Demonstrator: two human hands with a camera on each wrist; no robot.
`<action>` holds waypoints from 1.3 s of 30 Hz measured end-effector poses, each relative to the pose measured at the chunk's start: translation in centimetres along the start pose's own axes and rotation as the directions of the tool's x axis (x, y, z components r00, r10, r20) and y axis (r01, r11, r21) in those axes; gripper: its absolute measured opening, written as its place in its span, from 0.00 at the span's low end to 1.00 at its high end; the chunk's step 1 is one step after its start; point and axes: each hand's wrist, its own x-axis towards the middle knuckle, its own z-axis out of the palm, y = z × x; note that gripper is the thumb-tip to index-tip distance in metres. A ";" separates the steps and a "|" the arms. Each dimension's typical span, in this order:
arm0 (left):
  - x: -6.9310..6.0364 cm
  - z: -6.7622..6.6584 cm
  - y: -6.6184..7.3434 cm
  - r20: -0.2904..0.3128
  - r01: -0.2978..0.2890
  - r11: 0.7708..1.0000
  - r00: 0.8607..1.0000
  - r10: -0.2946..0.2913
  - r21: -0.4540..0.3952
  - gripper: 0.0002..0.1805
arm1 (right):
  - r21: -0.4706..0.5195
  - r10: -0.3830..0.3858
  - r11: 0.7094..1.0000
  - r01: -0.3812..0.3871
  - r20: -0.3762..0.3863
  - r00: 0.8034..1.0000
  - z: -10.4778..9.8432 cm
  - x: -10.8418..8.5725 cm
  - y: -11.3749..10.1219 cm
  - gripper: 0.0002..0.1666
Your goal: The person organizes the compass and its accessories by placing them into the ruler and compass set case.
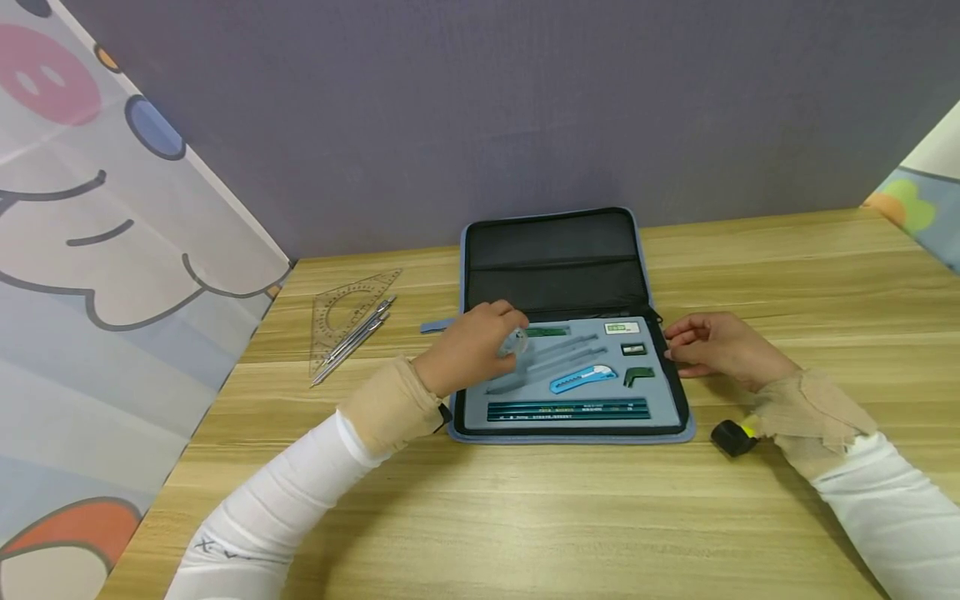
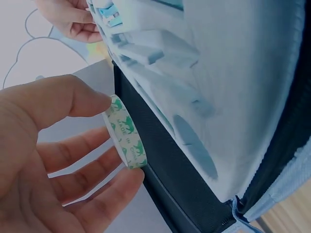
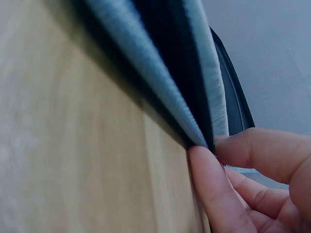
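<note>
Stationery lies about on a wooden table (image 1: 540, 517): one tape roll (image 2: 126, 132), one zip case (image 1: 555, 287), one clear set square (image 1: 322, 321), two silver drawing instruments (image 1: 352, 340) and one black-and-yellow object (image 1: 731, 438). The roll is a narrow ring, its pale band printed with green figures and "MADE IN CHINA". The left hand (image 1: 472, 346) pinches it between thumb and fingertips above the left part of the case's pale tray (image 1: 666, 402), near a rounded hollow; the right hand (image 1: 708, 346) pinches the case's right edge between thumb and forefinger. The case is open, lid up. Its tray holds one blue knife (image 1: 583, 379), one eraser (image 1: 621, 327), one small dark sharpener (image 1: 633, 350), one green angled piece (image 1: 638, 375), one green strip (image 1: 549, 331), and dark green pencils (image 1: 567, 410), too close together to count surely.
</note>
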 end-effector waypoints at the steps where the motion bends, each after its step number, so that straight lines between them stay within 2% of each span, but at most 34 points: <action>1: 0.0 0.0 0.0 0.004 0.001 1.000 1.000 -0.001 0.001 0.22 | 0.002 -0.001 1.000 0.001 -0.001 1.000 0.0 0.0 0.0 0.24; 14: 0.2 0.7 -1.4 0.063 0.050 0.999 0.997 -0.049 -0.014 0.23 | 0.000 0.001 1.000 -0.001 -0.003 1.000 0.1 0.1 0.0 0.24; 24: 0.3 1.0 -1.8 0.097 0.082 0.997 0.992 -0.081 -0.005 0.23 | 0.003 -0.005 1.000 0.005 0.004 1.000 0.0 0.0 0.1 0.24; 39: 0.3 1.3 -2.2 0.108 0.061 0.998 0.992 -0.061 0.003 0.21 | 0.014 -0.006 1.000 0.006 0.002 1.000 0.0 0.1 0.2 0.24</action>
